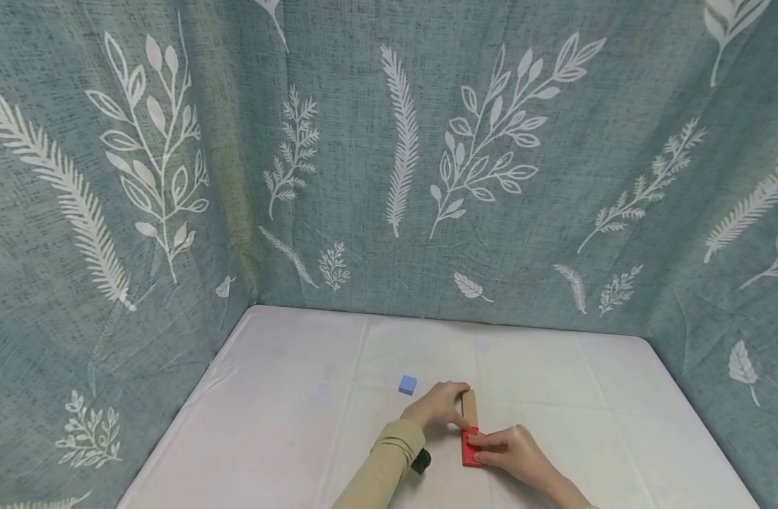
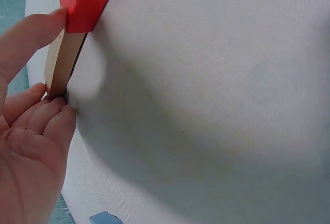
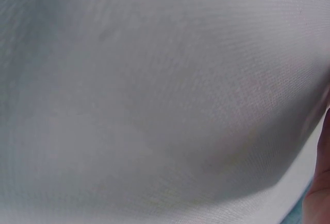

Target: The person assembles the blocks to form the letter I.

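Note:
A light wooden block (image 1: 469, 407), long and narrow, lies in line with a red block (image 1: 470, 461) on the white table; their ends meet or overlap. My left hand (image 1: 437, 404) spans the wooden block lengthwise. In the left wrist view, its curled fingers (image 2: 51, 118) press the block's far end while the thumb (image 2: 36, 31) touches the red block's end. My right hand (image 1: 514, 452) grips the red block between thumb and fingers, covering part of its right side. The right wrist view shows mostly table and a sliver of that hand (image 3: 320, 183).
A small blue block (image 1: 408, 384) sits on the white table (image 1: 287, 410), beyond and left of my left hand. A black device (image 1: 421, 461) is at my left wrist. Teal leaf-patterned curtains (image 1: 357, 177) enclose the table at the back and both sides.

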Available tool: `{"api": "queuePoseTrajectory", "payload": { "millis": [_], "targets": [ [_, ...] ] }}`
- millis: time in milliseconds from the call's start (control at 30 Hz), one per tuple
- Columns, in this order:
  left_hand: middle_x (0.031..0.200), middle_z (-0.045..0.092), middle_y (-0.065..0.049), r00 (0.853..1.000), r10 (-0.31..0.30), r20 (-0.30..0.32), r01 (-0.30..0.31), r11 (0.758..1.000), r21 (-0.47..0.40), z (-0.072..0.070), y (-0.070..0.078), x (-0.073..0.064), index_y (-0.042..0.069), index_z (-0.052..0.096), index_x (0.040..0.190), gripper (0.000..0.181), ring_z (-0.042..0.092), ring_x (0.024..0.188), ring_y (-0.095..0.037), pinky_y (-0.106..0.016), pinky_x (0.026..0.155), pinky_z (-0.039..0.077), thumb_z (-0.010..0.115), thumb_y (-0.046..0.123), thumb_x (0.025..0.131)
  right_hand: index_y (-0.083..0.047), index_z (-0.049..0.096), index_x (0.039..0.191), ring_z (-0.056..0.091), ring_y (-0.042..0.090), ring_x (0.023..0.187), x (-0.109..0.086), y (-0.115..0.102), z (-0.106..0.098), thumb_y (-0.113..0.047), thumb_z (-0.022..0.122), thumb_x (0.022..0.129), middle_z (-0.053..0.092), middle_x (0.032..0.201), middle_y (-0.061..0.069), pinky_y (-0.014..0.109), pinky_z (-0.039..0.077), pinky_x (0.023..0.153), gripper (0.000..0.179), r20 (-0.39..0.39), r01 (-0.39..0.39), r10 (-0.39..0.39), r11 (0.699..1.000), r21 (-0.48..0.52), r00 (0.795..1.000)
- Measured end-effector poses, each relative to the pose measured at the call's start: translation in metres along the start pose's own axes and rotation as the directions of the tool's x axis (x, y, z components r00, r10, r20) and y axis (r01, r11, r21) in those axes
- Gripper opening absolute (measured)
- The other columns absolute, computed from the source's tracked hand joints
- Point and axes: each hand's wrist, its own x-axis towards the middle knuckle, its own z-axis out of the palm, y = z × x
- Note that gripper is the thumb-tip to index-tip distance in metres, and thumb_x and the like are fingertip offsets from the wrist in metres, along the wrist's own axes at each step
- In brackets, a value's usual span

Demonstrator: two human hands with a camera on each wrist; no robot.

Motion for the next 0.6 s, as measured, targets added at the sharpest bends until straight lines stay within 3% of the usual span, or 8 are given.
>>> {"api": "queuePoseTrajectory", "payload": {
  "millis": [233, 600],
  "targets": [
    [0.133, 0.058, -0.006, 1.0, 0.012, 0.007, -0.012, 1.0, -0.001, -0.0003, -0.003, 0.0011, 0.009, 0.054, 0.133, 0.067, 0.051, 0.126, -0.023, -0.035, 0.108, 0.044, 0.082, 0.021, 0.073, -0.004, 0.074, 0.101, 0.062, 0.0, 0.097, 0.0001, 0.0025, 0.001, -0.022, 0.072, 0.083, 0.073, 0.097, 0.009, 0.011, 0.054, 0.073, 0.026, -0.015, 0.042, -0.042, 0.999, -0.005, 0.999],
    [0.135, 0.057, -0.005, 1.0, 0.021, 0.024, -0.02, 0.999, -0.041, -0.0022, -0.0051, -0.0023, 0.011, 0.053, 0.135, 0.068, 0.049, 0.13, -0.022, -0.036, 0.109, 0.042, 0.081, 0.021, 0.074, -0.004, 0.074, 0.101, 0.064, 0.003, 0.098, -0.0003, 0.0035, 0.0002, -0.025, 0.071, 0.083, 0.073, 0.098, 0.008, 0.01, 0.052, 0.076, 0.028, 0.001, 0.02, -0.02, 1.0, -0.011, 1.0]
  ]
}}
